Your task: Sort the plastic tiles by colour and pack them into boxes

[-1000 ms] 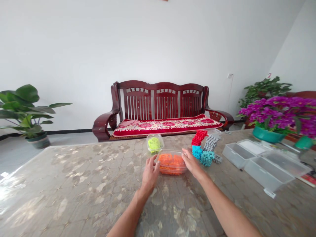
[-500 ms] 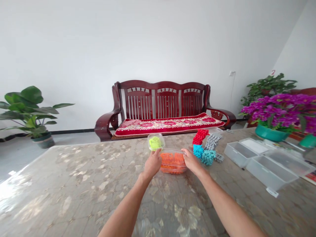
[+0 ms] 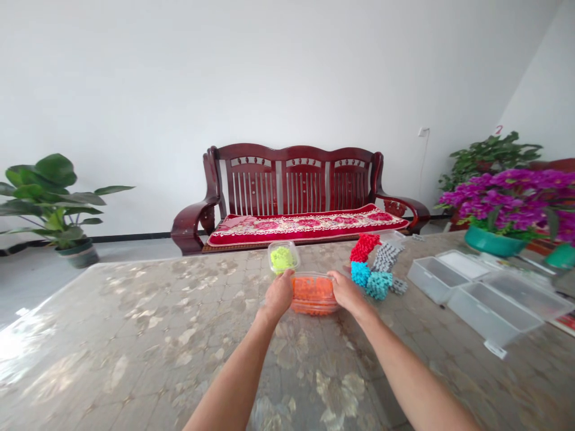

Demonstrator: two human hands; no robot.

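Note:
A clear plastic container [image 3: 314, 294] full of orange pieces is between my two hands at the middle of the table. My left hand [image 3: 279, 294] grips its left end, fingers closed around the rim. At its right end, my right hand [image 3: 347, 291] holds the rim in the same way. Just behind my left hand stands a smaller clear tub [image 3: 284, 257] with lime-green pieces. To the right of my right hand lie clumps of small blocks: red [image 3: 365, 247], bright blue [image 3: 360, 273], teal [image 3: 379, 285] and grey [image 3: 387, 256].
Translucent plastic boxes [image 3: 489, 311] with open lids stand on the right of the patterned table [image 3: 148, 347]. Behind them is a green pot [image 3: 494, 240] of purple flowers. A wooden bench [image 3: 299, 179] is beyond the table, and a potted plant [image 3: 76, 254] stands at left.
Both hands have closed more fully around the ends of the orange container, which has barely moved. The tub and the block clumps stay where they were.

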